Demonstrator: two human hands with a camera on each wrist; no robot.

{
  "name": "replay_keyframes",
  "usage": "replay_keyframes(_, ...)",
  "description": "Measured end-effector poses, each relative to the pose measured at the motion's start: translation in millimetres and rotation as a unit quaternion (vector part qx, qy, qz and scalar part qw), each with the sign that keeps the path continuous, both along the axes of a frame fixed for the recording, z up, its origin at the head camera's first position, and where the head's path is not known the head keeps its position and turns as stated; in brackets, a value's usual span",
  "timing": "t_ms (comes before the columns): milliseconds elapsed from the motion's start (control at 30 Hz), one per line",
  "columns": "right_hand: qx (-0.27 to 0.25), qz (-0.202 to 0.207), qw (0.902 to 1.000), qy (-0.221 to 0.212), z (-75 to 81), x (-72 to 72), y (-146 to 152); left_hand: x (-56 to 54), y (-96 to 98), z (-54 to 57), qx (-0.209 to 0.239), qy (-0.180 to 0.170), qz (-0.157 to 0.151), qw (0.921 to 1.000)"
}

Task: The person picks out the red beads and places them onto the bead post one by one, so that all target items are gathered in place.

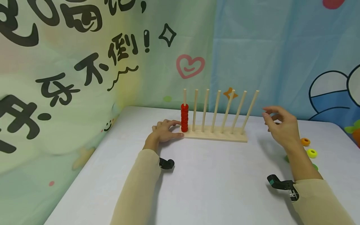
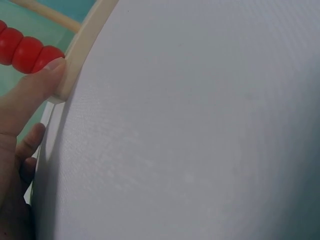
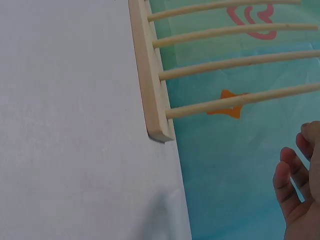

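Note:
A pale wooden peg rack (image 1: 216, 136) stands on the table, with a row of upright pegs along its base. Red beads (image 1: 184, 118) are stacked on the leftmost peg, whose top shows above them. My left hand (image 1: 166, 131) grips the left end of the base, thumb (image 2: 37, 87) on the front edge beside the lowest red bead and index finger behind. Raised in the air to the right of the rack is my right hand (image 1: 282, 126). Its fingers are loosely bent, thumb and index tips near each other, with no object visible between them.
Loose beads lie by the right forearm: an orange bead (image 1: 305, 142), a yellow bead (image 1: 312, 153) and green ones partly hidden by the arm. The white table (image 1: 213, 181) ends at a printed cloth backdrop (image 1: 253, 47). A black camera mount (image 1: 281, 183) juts from the right wrist.

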State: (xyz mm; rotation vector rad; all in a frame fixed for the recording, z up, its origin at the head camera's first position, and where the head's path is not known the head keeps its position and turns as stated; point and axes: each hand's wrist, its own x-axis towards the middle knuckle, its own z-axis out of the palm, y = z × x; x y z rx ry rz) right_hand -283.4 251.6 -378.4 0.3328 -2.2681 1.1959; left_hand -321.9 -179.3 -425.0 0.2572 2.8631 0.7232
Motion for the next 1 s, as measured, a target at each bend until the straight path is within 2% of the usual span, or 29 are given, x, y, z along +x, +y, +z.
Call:
replay_keyframes(367, 0.059, -0.032, 0.9960, -0.059, -11.1, -12.1, 29, -2.9, 0.8, 1.6, 0.002, 0.006, -0.001, 1.0000)
replay_keyframes(500, 0.111, -0.038, 0.9865, -0.114, -11.2, -11.6, 37, -2.1, 0.8, 0.0, 0.000, 0.005, -0.004, 1.0000)
replay_keyframes(600, 0.143, -0.025, 0.9776, -0.153, -11.1, -11.8, 41, -1.7, 1.1, -0.4, -0.001, 0.007, -0.006, 1.0000)
replay_keyframes(800, 0.165, -0.002, 0.9690, -0.184, -8.0, -18.3, 48, -3.4, 0.4, -0.5, -0.002, 0.008, -0.002, 1.0000)
replay_keyframes(1000, 0.193, 0.004, 0.9503, -0.244, -3.4, -24.6, 53, -2.3, -0.6, -2.9, -0.001, 0.008, 0.002, 1.0000)
